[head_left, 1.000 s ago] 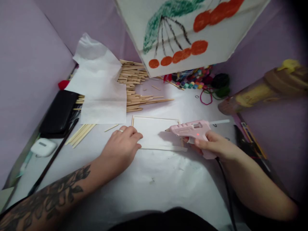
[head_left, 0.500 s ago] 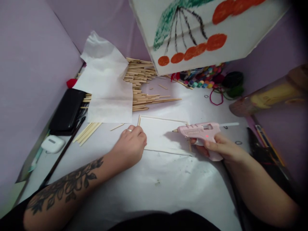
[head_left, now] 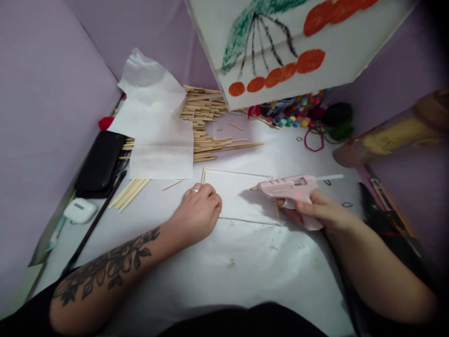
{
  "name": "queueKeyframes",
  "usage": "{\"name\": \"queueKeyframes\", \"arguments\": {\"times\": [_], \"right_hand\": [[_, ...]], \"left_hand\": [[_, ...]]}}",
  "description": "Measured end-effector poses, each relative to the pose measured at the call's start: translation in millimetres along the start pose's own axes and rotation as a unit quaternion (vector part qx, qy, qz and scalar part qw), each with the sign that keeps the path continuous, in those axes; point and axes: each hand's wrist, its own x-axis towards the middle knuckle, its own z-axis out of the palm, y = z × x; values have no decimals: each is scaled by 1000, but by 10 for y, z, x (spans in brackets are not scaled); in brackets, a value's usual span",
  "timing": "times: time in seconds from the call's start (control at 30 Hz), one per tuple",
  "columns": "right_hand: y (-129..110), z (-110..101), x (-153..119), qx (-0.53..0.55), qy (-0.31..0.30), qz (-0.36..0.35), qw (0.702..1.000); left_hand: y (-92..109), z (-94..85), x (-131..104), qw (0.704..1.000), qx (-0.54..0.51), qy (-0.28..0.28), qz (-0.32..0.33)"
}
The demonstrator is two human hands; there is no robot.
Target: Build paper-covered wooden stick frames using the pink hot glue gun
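Note:
My right hand (head_left: 321, 209) is wrapped around a pink hot glue gun (head_left: 289, 187), with its nozzle pointing left and a red light lit on its side. A white glue stick (head_left: 329, 177) juts from the gun's back end. Under the nozzle lies a flat white rectangle (head_left: 238, 196) bordered by thin wooden sticks (head_left: 238, 172). My left hand (head_left: 201, 210), a ring on one finger, rests curled over the rectangle's lower left corner. Its fingertips are hidden, so what they hold does not show.
Behind are a pile of wooden sticks (head_left: 206, 107), white paper (head_left: 161, 140), paint pots (head_left: 291, 121) and yarn (head_left: 338, 117). A painted board (head_left: 270, 51) hangs overhead. On the left lie a black case (head_left: 100, 161) and a white earbud case (head_left: 80, 210); a bottle-like container (head_left: 386, 135) leans at right.
My left hand has slid slightly right over the rectangle's corner, covering more of it. The glue gun stays in my right hand, nearly in place above the rectangle.

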Motion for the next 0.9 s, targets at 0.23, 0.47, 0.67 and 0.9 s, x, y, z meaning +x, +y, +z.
{"name": "queueKeyframes", "arguments": {"times": [0.23,0.47,0.67,0.9], "right_hand": [[-15,21,3,2,7,4,1000],[-34,38,-20,-30,26,28,999],[-325,173,-68,-119,-4,37,992],[-566,447,171,-202,-85,119,968]], "left_hand": [[11,88,-25,1000,12,18,0],[-66,181,-170,980,112,117,114],[-88,69,-203,994,55,33,93],[-283,-111,-355,996,-79,21,-41]]}}
